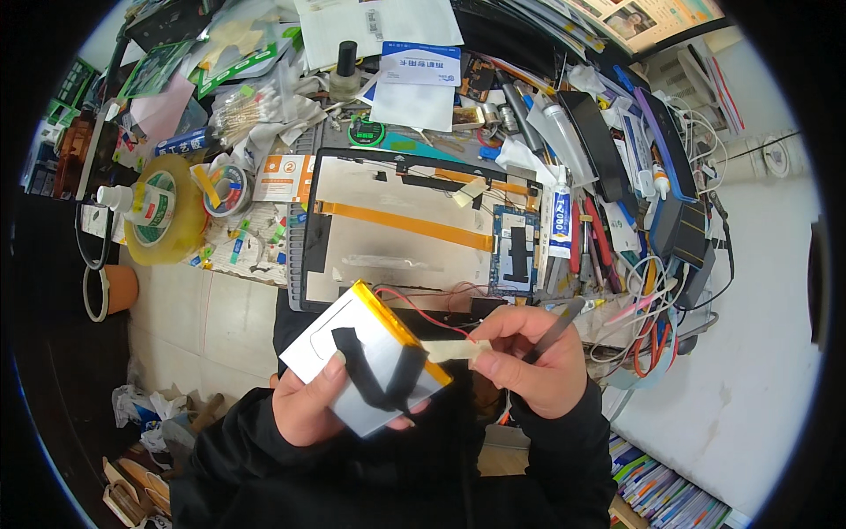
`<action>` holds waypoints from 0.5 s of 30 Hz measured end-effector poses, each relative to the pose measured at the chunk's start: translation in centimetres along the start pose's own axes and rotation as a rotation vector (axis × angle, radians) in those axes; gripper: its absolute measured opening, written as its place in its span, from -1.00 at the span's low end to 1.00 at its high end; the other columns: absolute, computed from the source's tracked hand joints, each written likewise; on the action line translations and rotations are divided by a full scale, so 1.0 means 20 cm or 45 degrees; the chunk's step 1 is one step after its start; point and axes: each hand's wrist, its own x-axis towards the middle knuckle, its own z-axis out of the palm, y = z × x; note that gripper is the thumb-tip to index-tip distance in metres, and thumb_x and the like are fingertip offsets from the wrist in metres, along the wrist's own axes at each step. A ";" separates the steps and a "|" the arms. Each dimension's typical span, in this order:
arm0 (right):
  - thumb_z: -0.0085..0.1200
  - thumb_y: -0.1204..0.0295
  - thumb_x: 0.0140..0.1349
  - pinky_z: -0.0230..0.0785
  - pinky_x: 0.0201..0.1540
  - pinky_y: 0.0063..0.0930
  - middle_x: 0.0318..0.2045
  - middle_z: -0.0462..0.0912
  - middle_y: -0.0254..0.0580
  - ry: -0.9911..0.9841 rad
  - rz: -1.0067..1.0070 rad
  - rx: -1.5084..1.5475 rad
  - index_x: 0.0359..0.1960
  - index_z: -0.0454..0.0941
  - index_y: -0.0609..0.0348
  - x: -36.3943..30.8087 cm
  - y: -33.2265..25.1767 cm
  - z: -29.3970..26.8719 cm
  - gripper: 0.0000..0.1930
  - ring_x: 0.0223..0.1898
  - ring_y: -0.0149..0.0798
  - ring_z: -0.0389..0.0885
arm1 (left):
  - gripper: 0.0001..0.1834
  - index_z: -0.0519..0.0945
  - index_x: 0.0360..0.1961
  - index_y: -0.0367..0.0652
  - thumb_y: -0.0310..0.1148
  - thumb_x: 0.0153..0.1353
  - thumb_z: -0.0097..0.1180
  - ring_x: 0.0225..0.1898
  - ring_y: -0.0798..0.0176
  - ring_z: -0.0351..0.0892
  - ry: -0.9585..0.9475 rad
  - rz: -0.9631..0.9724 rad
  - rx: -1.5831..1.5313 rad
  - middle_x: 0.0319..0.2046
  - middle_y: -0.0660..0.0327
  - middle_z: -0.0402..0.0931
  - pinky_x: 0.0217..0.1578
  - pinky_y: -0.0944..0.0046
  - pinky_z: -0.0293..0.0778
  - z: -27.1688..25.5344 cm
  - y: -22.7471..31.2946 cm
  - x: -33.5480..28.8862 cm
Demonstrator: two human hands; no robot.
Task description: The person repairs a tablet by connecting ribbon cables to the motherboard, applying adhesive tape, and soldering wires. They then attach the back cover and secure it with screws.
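Note:
My left hand [304,410] is closed round a flat silver battery pack [388,339], held tilted over my lap, thumb on its face. Strips of black tape [359,366] cross the pack, and yellow tape [388,315] lines its upper right edge. With thumb and forefinger, my right hand [555,375] pinches the end of a beige tape strip [451,350] stretching from that edge. A slim dark grey tool [555,331], perhaps tweezers, is tucked in the same hand. Thin red wires [423,313] run to the pinched spot. Behind lies an opened tablet [370,194] with an orange ribbon cable [397,227].
The tablet rests on a grey mat [298,256]. Left of it stand a large tape roll [181,238] and a white bottle [132,203]. A glue tube [560,216], pliers [599,234] and tangled cables [652,291] crowd the right. Cotton swabs [247,115] lie back left.

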 end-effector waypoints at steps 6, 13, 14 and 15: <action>0.34 0.56 0.23 0.44 -0.30 -0.58 -0.21 0.66 -0.10 -0.157 -0.097 -0.008 -0.21 0.64 0.31 0.02 0.04 -0.06 -0.84 -0.36 -0.43 0.62 | -0.24 0.24 0.41 -0.24 0.07 0.41 0.11 -0.14 -0.41 0.73 0.138 -0.160 0.020 0.05 -0.28 0.59 -0.30 -0.17 0.78 -0.02 0.03 -0.02; 0.37 0.54 0.19 0.40 -0.34 -0.55 -0.21 0.69 -0.02 -0.088 -0.356 -0.036 -0.36 0.66 0.32 0.02 0.04 -0.07 -0.88 -0.38 -0.41 0.62 | -0.26 0.24 0.44 -0.20 0.02 0.41 0.10 -0.15 -0.39 0.74 0.139 -0.234 -0.131 0.07 -0.25 0.60 -0.30 -0.16 0.78 -0.03 0.04 -0.01; 0.37 0.53 0.18 0.39 -0.35 -0.55 -0.21 0.70 -0.02 -0.086 -0.351 -0.043 -0.36 0.67 0.32 0.02 0.03 -0.07 -0.88 -0.38 -0.42 0.61 | -0.26 0.24 0.44 -0.20 0.02 0.42 0.09 -0.14 -0.39 0.74 0.121 -0.214 -0.139 0.07 -0.25 0.60 -0.30 -0.16 0.78 -0.02 0.03 -0.01; 0.38 0.53 0.17 0.38 -0.36 -0.55 -0.22 0.70 -0.02 -0.085 -0.369 -0.031 -0.36 0.67 0.31 0.01 0.03 -0.07 -0.87 -0.38 -0.42 0.61 | -0.27 0.23 0.44 -0.20 0.02 0.44 0.06 -0.13 -0.38 0.74 0.129 -0.188 -0.128 0.10 -0.26 0.59 -0.29 -0.15 0.78 -0.02 0.03 -0.02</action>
